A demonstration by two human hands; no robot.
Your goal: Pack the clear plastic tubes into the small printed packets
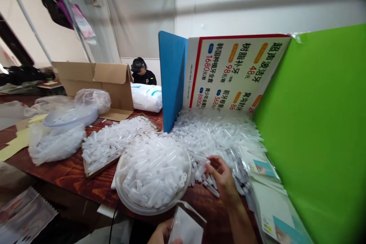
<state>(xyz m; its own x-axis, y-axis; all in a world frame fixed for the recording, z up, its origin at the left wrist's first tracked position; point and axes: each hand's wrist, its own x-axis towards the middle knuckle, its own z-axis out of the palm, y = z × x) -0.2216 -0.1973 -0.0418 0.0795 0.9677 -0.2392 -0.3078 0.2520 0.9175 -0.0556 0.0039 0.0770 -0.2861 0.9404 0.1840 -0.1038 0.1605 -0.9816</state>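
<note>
My right hand (220, 173) reaches over the loose pile of small translucent white plastic tubes (217, 133) on the table, its thumb and fingertips closed on a tube at the pile's near edge. At the bottom centre, my left hand (163, 233) holds a clear-and-white plastic pouch (187, 225), its upper end facing the table. Between the hands and to the left stands a round white tub (121, 198) heaped with the same kind of tubes. Left of the tub, a shallow cardboard tray (98, 171) holds more tubes.
A blue panel (171, 80), a printed sign board (228, 72) and a green panel (320, 114) wall in the pile. Packaged bags (268, 198) lie at right. Plastic bags (55, 143) and an upright cardboard box (94, 84) are left. A person (143, 72) sits beyond.
</note>
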